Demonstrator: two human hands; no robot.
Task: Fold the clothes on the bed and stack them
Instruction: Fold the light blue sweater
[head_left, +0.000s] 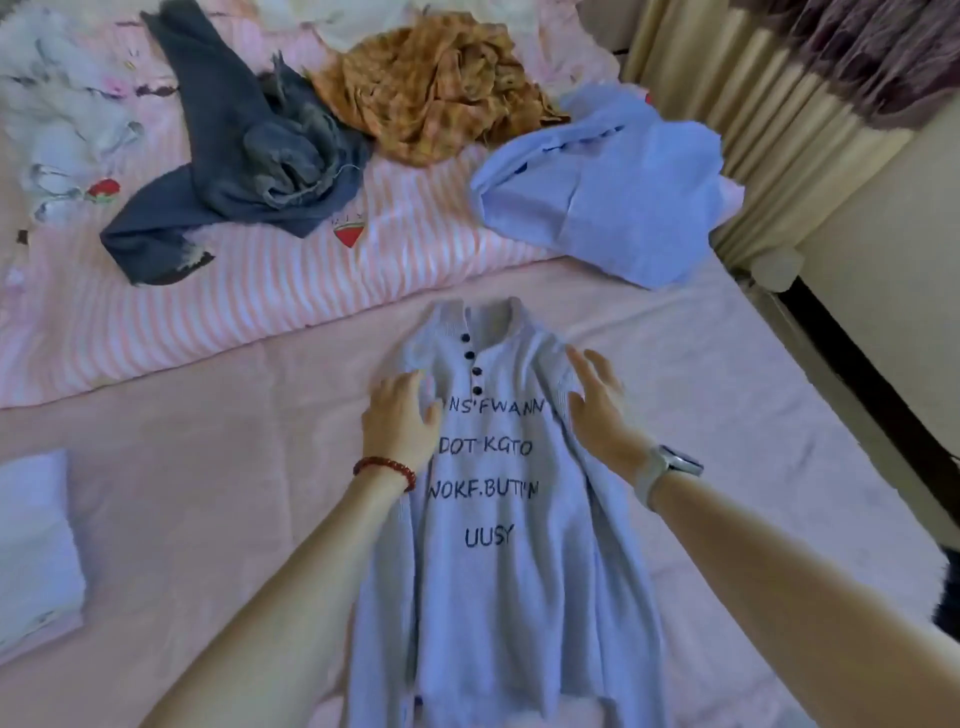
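While my left hand (401, 415) and right hand (597, 402) lie open-fingered on the lettered knit sweater (498, 519), I fear the narrowed sides could slip apart on the bed (208, 493) if smoothed unevenly.

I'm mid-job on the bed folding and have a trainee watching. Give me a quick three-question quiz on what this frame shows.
1. True or false: the left hand lies on the lettered sweater, by its button placket.
2. Multiple choice: which unfolded garment lies nearest the bed's right edge? A) dark blue jeans B) orange checked cloth C) light blue shirt
3. Fill in: the right hand has its fingers ____ (straight or curled) at the sweater's shoulder.

Key: 1 true; 2 C; 3 straight.
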